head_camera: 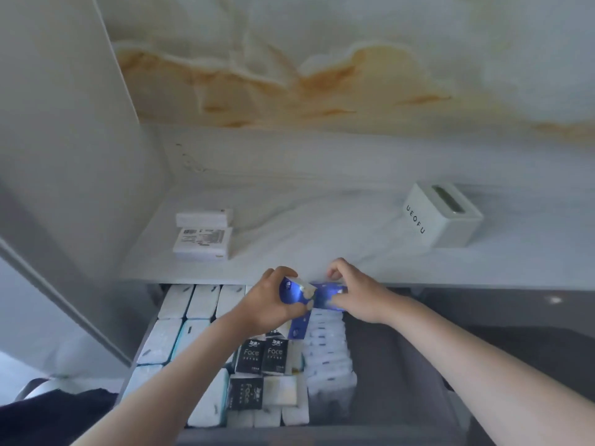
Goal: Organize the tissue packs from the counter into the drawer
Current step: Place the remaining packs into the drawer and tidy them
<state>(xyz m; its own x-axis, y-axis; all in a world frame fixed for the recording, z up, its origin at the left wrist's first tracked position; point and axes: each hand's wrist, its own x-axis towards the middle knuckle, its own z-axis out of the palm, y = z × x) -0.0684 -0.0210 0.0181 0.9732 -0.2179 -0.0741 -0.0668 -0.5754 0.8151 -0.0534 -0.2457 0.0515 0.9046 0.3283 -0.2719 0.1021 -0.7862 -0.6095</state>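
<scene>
left fingers (291, 274): curled round a blue pack (294, 292), thumb on its near edge, pack tilted, white end up.
left hand (269, 302): over the back of the drawer, just in front of the counter edge.
right fingers (335, 271): pinching a second blue pack (330, 296) from the top and the near side.
right hand (357, 294): level with the left, packs touching end to end between the hands.
third blue pack (299, 326): below the left hand, standing in the drawer, partly hidden.
drawer (396, 358): pulled out, dark grey; left part filled, right part bare.
white packs (180, 320): rows along the left side and the back, standing on edge.
black packs (262, 355): marked "Face", in the middle, two upright, one more nearer the camera.
small white packs (326, 358): a column right of the black ones.
counter (322, 226): pale marble look, runs above the drawer.
flat packs (204, 235): two white ones at counter left, one labelled, just beside each other.
tissue box (442, 215): white, lettered "UEOFU", counter right, well apart from the hands.
</scene>
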